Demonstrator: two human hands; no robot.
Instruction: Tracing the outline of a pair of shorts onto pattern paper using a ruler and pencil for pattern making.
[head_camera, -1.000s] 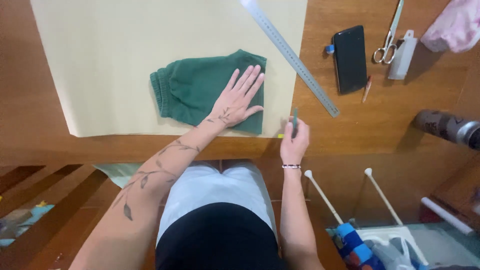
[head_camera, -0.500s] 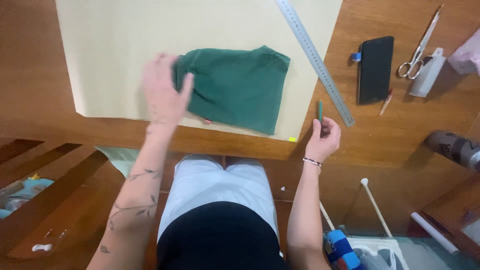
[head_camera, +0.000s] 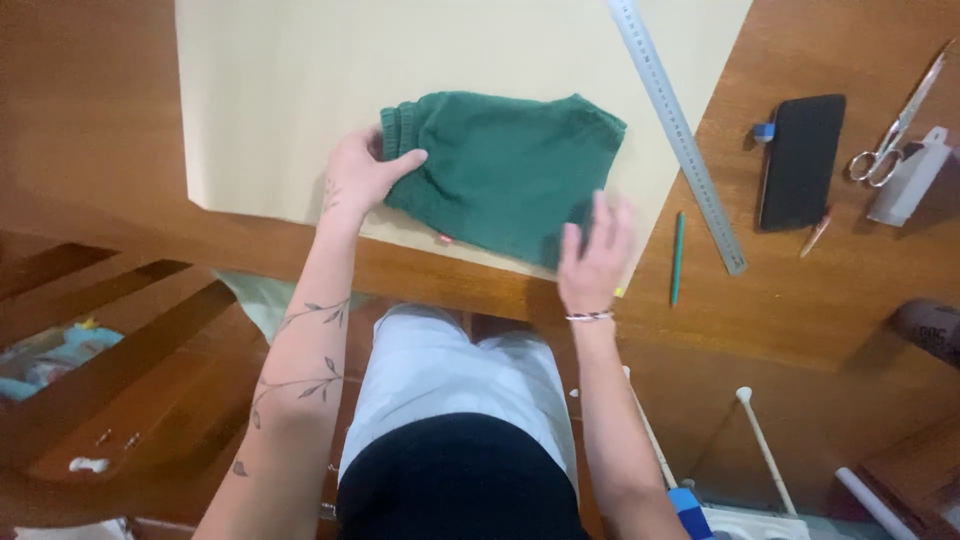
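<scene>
Green folded garment — one, left hand gripping, right hand touching

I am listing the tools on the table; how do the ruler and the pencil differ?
The ruler is long, flat, grey metal, partly on the cream paper; the pencil is short, thin, green, wholly on the wooden table. The ruler lies diagonally; the pencil is nearly upright in the picture. Neither is held.

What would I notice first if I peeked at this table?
The folded green cloth jumps out, lying on a big pale sheet of paper in the middle of the wooden table. The left hand grips its left edge and the right hand rests at its lower right corner. A long metal ruler slants just to the right.
</scene>
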